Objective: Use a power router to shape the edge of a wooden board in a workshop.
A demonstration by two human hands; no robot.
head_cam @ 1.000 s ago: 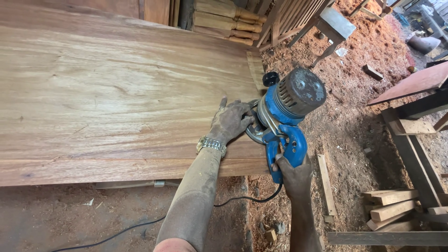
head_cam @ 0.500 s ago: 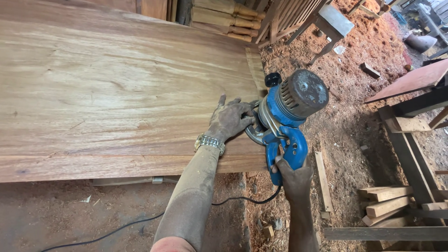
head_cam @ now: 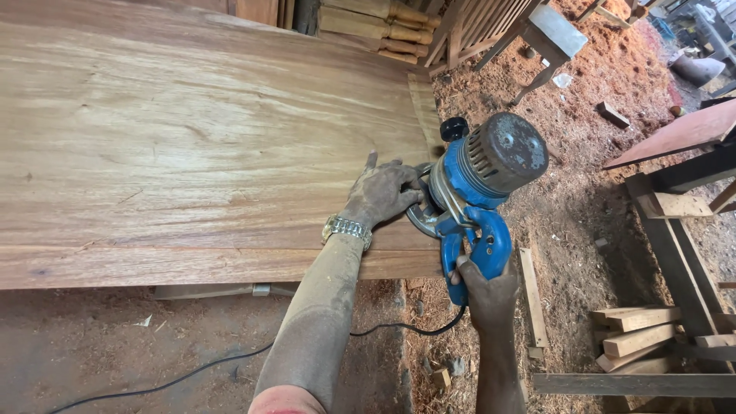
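- I see the router (head_cam: pixel 477 192), a blue power tool with a round grey motor cap, worn and dusty, a black knob on its far side and a blue closed-loop handle on its near side. It sits at the right end of the wooden slab (head_cam: pixel 192 138), its base on the slab's edge and its body hanging over that end.
- My right hand (head_cam: pixel 489 295) is closed around the router's blue handle, from the near side.
- My left hand (head_cam: pixel 381 192) lies on the slab just left of the router, fingers spread narrow and bent against the tool's metal base; it is coated with dust.
- A metal wristwatch (head_cam: pixel 347 228) sits on the left wrist, just nearer to me than the hand.
- The slab is broad, pale brown with streaked grain, and stretches far to the left of the router.
- A black cord (head_cam: pixel 230 360) runs from below the router leftward over the floor.
- The floor (head_cam: pixel 583 207) right of the router is covered in reddish sawdust.
- Cut wooden blocks (head_cam: pixel 644 330) are stacked well right of the router, nearer to me.
- A small stool (head_cam: pixel 548 34) stands beyond the router, well apart.
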